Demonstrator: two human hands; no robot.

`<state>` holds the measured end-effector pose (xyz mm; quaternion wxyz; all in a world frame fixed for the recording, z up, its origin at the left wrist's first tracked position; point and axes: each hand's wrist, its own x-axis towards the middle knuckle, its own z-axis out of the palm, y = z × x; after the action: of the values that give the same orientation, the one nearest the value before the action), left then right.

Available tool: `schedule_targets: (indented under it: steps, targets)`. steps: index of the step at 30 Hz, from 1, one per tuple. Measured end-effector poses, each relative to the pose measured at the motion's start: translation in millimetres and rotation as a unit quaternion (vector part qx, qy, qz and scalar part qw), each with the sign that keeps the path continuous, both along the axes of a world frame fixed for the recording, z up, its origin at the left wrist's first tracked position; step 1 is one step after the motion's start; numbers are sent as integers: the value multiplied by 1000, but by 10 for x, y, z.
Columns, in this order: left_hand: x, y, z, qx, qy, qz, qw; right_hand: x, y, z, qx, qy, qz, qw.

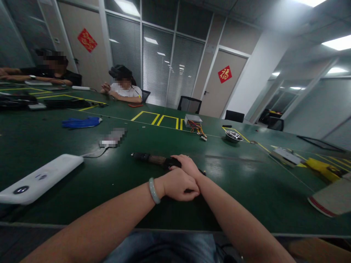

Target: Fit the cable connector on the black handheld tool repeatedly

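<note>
My left hand [179, 185], with a pale green bangle [154, 190] at its wrist, is loosely curled. It lies crossed against my right wrist, and I see nothing in its fingers. Just beyond it, my right hand [188, 164] lies over the near end of a long dark tool [156, 159], its fingers bent round it. The tool lies flat on the green table [131, 212]. Its narrow metal-tipped end points left, and a brownish band shows along its middle. My hand hides much of the thicker end, so its exact kind is unclear.
At left lie a white power bank [46, 177], a cabled phone [113, 138] and a blue glove [81, 122]. Farther off are a metal box with coloured wires [193, 119] and a shiny bowl [234, 136]. A white cylinder [333, 197] stands at right. Two people sit across the table.
</note>
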<state>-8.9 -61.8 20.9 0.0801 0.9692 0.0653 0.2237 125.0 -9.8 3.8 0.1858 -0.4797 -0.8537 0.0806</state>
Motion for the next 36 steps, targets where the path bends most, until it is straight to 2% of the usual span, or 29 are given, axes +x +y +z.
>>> schedule_targets:
  steps: [4,6,8,11,13,15,19,23,25,30,33,36]
  targets:
    - [-48,15,52,2,-24,22,999,-2,-62,28,43,-64,26,997]
    - [-51,16,86,11,-36,47,998,96,-247,30,82,-90,-38,992]
    - [-43,23,117,19,-45,78,996,224,-509,4,108,-102,-154,977]
    - [-32,96,117,-2,-66,156,986,449,-914,-72,98,-114,-291,945]
    - [-34,197,66,-19,-71,198,977,606,-1097,-111,67,-127,-327,934]
    - [-44,313,-16,-23,-56,221,973,761,-1158,-106,40,-135,-321,936]
    - [-61,473,-155,-34,5,217,976,1051,-923,64,33,-128,-272,953]
    - [-50,506,-173,-23,10,228,973,1243,-476,306,54,-118,-212,969]
    - [-46,510,-169,-17,13,227,974,1271,-284,357,46,-121,-190,973]
    - [-91,563,-193,-11,10,220,975,1188,-19,214,20,-111,-250,962]
    - [-139,613,-196,-17,8,225,974,1106,37,117,27,-105,-288,951]
    - [-145,636,-171,-25,15,238,971,1006,31,93,34,-100,-303,947]
